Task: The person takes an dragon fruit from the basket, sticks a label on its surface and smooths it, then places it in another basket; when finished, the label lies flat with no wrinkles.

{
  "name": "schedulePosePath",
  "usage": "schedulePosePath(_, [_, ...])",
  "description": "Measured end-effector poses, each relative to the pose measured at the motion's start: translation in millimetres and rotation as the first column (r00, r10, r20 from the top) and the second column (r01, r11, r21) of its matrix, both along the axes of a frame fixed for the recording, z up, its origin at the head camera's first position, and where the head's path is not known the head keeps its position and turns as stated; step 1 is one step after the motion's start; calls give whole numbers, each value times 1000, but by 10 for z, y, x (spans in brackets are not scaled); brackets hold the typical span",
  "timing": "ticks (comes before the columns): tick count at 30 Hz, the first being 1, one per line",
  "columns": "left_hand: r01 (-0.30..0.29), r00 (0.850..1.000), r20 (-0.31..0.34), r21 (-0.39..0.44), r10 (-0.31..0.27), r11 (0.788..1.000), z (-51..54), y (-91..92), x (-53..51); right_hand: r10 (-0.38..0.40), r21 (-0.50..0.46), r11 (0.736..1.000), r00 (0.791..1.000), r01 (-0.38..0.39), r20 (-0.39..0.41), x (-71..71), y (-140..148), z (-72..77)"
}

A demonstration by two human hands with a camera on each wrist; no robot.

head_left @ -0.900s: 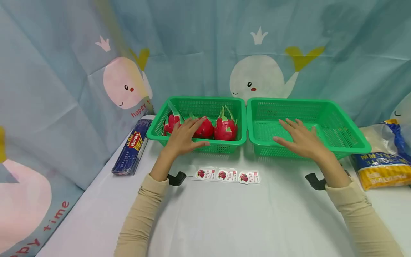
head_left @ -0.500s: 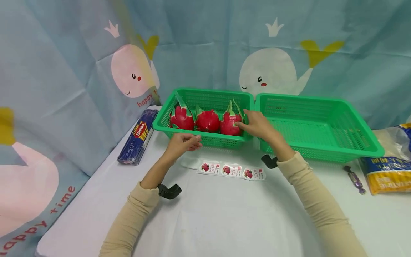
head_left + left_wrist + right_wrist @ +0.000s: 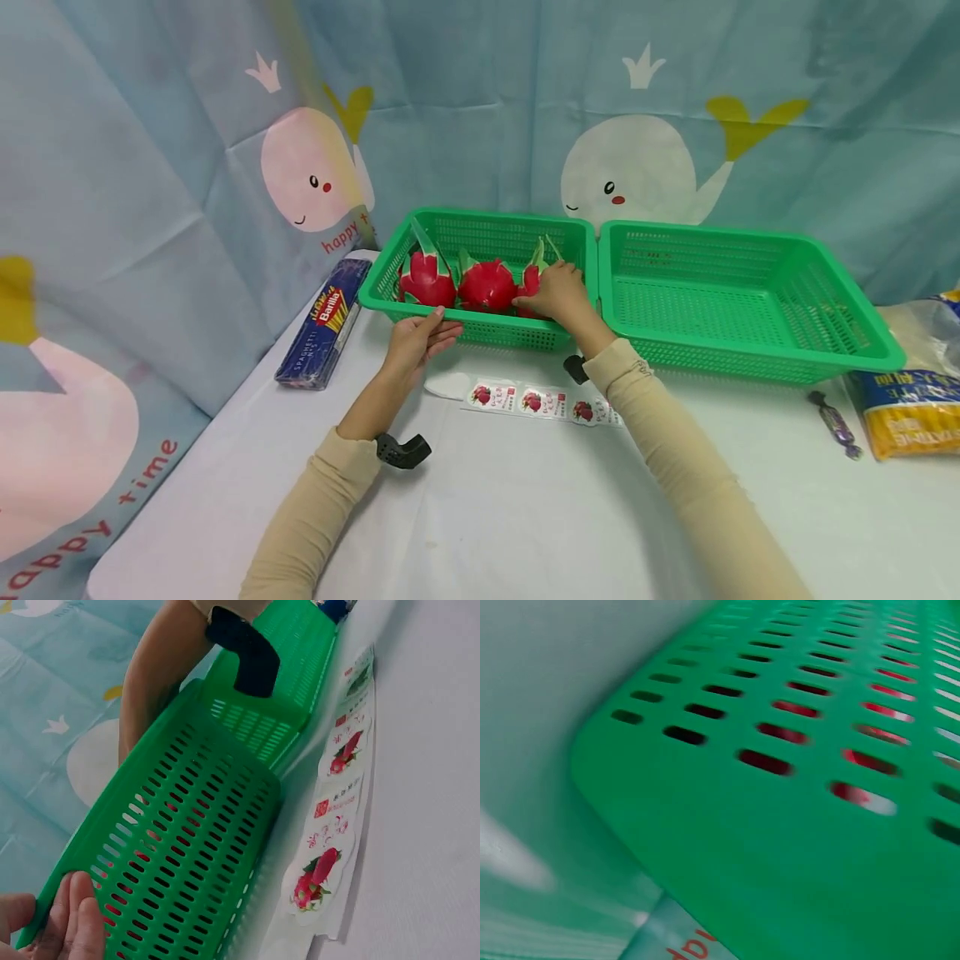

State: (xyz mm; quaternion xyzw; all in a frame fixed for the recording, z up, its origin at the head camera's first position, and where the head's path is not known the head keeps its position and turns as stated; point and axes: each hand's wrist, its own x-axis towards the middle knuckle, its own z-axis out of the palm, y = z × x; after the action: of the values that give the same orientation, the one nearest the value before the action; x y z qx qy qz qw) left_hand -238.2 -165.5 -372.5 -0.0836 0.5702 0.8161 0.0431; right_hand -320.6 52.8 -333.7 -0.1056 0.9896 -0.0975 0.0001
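Note:
Inside the left green basket (image 3: pixel 517 331) lie three dragon fruits, the left one (image 3: pixel 427 283) and the middle one (image 3: pixel 487 287) uncovered. My right hand (image 3: pixel 564 296) grips the rightmost dragon fruit (image 3: pixel 529 280) from above, hiding much of it. At the basket's front rim my left hand (image 3: pixel 418 340) pinches the edge between thumb and fingers. The left wrist view shows those fingers (image 3: pixel 71 919) against the slotted green wall (image 3: pixel 180 847). In the right wrist view the slotted basket wall (image 3: pixel 705 817) fills most of the picture and the hand is out of sight.
A second green basket (image 3: pixel 750 357) stands at the right, beside the first. A strip of dragon fruit stickers (image 3: pixel 532 402) lies in front. The blue spaghetti pack (image 3: pixel 322 325) is at the left; a wrapped candy (image 3: pixel 836 425) and a yellow-blue pasta bag (image 3: pixel 911 412) are at the right.
From above the right basket, my right hand has moved left onto the rightmost fruit. My left hand has come down from over the left basket to its front rim and taken hold there.

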Motion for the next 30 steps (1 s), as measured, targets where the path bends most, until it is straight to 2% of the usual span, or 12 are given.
schedulePosePath(3, [-6, 1000, 3, 12, 6, 1000, -1, 6, 6, -26, 24, 999, 999, 25, 36, -38, -45, -28])
schedulePosePath(8, [-10, 1000, -20, 23, 10, 1000, -18, 9, 9, -53, -42, 997, 994, 57, 94, -84, -74, -66])
schedulePosePath(14, [-17, 999, -41, 33, 18, 999, -33, 21, 3, 36, -46, 998, 999, -35, 23, -146, -39, -73])
schedulePosePath(18, [-11, 999, -49, 29, 13, 1000, -43, 43, 6, 86, -117, 989, 996, -89, -29, -168, 59, -28])
schedulePosePath(22, [-1, 998, -61, 24, 3, 1000, -34, 48, -4, 121, -261, 955, 988, -142, -94, -183, 179, 65])
schedulePosePath(24, [-3, 998, -63, 24, 4, 1000, -29, 48, -9, 139, -345, 923, 983, -171, -116, -177, 241, 147])
schedulePosePath(27, [1, 998, -61, 29, 1, 1000, -35, 44, -13, 160, -461, 868, 983, -184, -91, -138, 366, 290])
schedulePosePath(30, [4, 998, -57, 39, -2, 999, -48, 27, -2, 197, -528, 828, 980, -188, -41, -58, 528, 443])
